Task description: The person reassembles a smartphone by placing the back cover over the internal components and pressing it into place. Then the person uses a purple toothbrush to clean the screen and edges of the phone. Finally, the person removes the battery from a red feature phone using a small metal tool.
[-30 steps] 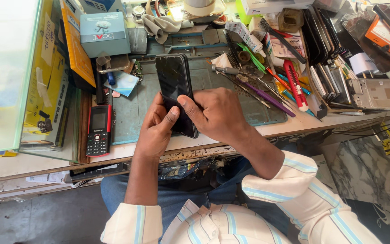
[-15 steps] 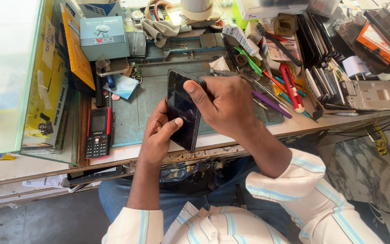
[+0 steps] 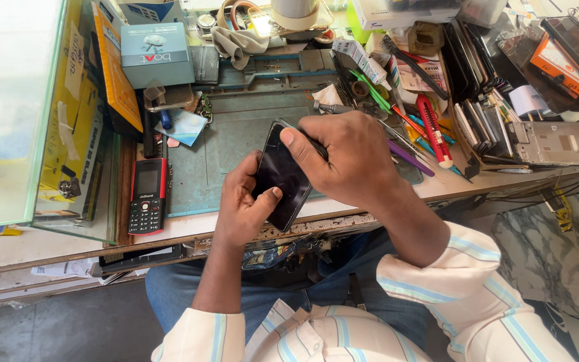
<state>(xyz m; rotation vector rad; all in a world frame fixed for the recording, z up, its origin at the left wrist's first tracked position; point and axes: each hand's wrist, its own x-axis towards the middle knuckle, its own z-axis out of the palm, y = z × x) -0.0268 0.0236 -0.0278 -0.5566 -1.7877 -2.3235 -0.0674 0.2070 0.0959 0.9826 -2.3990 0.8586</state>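
A black smartphone (image 3: 280, 175) with a dark screen is held tilted above the green work mat (image 3: 229, 144). My left hand (image 3: 244, 204) grips its lower end, thumb pressed on the screen. My right hand (image 3: 350, 155) wraps over the upper end from the right, thumb resting on the top edge of the glass. Both sleeves are white with pale blue stripes.
A red and black keypad phone (image 3: 147, 196) lies left of the mat. A glass case (image 3: 15, 114) stands far left, a teal box (image 3: 157, 53) behind. Screwdrivers and a red-handled tool (image 3: 431, 127) lie right, beside phone parts and a bare phone frame (image 3: 557, 143).
The smartphone has been turned from upright to a slant and lifted closer to me. My right hand has shifted from the phone's lower side up over its top end.
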